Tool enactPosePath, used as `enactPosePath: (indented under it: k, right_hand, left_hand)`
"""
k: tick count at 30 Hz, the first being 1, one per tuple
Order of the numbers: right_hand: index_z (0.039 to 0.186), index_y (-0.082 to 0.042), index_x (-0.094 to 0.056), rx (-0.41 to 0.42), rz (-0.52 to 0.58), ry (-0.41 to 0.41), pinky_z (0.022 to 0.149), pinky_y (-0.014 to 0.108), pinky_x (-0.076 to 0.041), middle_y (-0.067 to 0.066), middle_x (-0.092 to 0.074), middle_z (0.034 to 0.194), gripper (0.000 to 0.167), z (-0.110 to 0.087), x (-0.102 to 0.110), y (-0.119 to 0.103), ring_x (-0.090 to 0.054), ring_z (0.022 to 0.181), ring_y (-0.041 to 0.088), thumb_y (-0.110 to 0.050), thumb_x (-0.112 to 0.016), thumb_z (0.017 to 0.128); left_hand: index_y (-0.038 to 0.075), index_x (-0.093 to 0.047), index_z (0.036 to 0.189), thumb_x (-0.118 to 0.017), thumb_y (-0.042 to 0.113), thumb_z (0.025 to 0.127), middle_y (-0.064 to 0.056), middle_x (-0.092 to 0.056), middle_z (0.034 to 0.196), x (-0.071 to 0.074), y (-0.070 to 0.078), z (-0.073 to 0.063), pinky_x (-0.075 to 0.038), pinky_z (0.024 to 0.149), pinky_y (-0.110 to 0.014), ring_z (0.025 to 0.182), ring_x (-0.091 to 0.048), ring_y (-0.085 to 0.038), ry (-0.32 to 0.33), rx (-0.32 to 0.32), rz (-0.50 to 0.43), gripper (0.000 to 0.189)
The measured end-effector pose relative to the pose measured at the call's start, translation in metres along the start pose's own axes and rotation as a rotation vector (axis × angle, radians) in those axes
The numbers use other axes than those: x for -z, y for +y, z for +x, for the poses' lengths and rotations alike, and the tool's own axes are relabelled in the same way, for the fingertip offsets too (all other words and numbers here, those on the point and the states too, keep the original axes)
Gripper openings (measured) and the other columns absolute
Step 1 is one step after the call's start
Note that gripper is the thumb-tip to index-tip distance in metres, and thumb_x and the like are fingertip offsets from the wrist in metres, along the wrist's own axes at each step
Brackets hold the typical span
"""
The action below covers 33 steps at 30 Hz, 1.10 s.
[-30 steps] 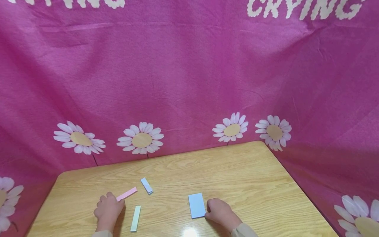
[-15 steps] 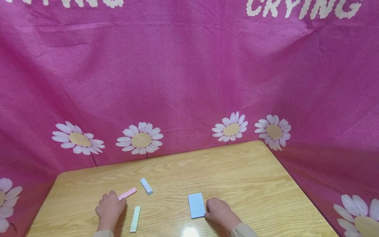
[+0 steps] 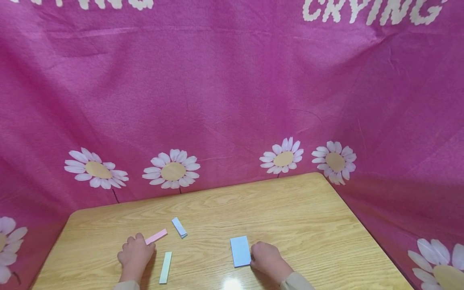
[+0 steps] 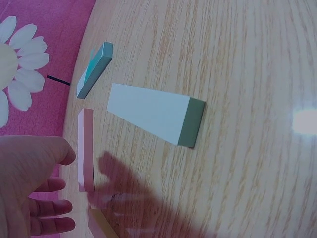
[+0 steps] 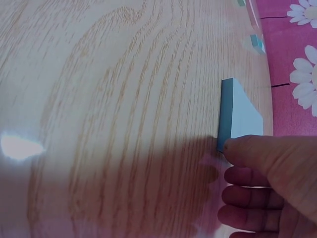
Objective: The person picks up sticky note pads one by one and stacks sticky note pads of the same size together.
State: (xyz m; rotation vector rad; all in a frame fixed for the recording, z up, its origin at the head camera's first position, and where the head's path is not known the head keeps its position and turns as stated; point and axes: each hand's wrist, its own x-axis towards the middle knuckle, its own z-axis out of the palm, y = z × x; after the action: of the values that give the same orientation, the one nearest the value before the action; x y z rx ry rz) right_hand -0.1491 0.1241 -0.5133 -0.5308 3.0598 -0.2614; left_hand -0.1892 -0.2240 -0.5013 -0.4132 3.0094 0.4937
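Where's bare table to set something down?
Free: between the green strip and blue pad, beyond that pad to the cloth, and right of the right grip. Crowded: around the left grip, with the pink strip, orange strip and blue strip nearby.

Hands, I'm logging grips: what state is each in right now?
Left hand: open, beside the pink strip.
Right hand: can't tell if it grips the blue pad.

"CRYING" on your pink cloth
You read it high above the table's right side; white lettering above its left is cut off.
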Motion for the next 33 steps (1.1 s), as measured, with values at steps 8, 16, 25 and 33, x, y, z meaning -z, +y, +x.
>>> enactPosePath:
  k: [8,16,25,33]
  right_hand:
    - [0.053,-0.010,-0.045,-0.001,-0.067,0.029,0.044,0.028,-0.041,-0.002,-0.043,0.054,0.023,0.001,-0.001,-0.002,-0.040,0.047,0.011,-0.013,-0.063,0.066]
    - [0.052,-0.010,-0.045,0.014,-0.087,0.052,0.042,0.028,-0.040,-0.001,-0.043,0.053,0.023,0.001,-0.004,-0.001,-0.042,0.046,0.012,-0.014,-0.063,0.065]
    - [0.052,-0.011,-0.043,-0.009,-0.058,0.009,0.042,0.029,-0.040,-0.001,-0.042,0.054,0.025,0.002,-0.001,-0.002,-0.040,0.046,0.012,-0.015,-0.064,0.066]
    - [0.052,-0.011,-0.044,0.003,-0.067,-0.010,0.042,0.028,-0.039,-0.002,-0.041,0.053,0.025,0.004,-0.001,-0.001,-0.038,0.045,0.011,-0.015,-0.064,0.067]
  left_hand:
    - [-0.013,-0.047,0.094,-0.055,0.023,0.076,-0.027,-0.047,0.083,-0.001,-0.001,0.003,-0.040,0.063,-0.052,0.078,-0.049,-0.041,-0.004,-0.032,0.006,0.041]
    - [-0.008,-0.053,0.097,-0.058,0.016,0.074,-0.018,-0.049,0.080,-0.002,0.002,0.008,-0.042,0.063,-0.051,0.074,-0.051,-0.036,0.013,-0.134,0.024,0.034]
    - [-0.009,-0.051,0.100,-0.062,0.007,0.073,-0.021,-0.050,0.086,-0.006,0.006,0.013,-0.043,0.064,-0.050,0.075,-0.052,-0.036,0.003,-0.169,0.037,0.033]
    - [-0.009,-0.052,0.097,-0.063,0.005,0.072,-0.021,-0.051,0.087,-0.011,0.008,0.015,-0.044,0.064,-0.050,0.077,-0.053,-0.039,0.006,-0.215,0.063,0.031]
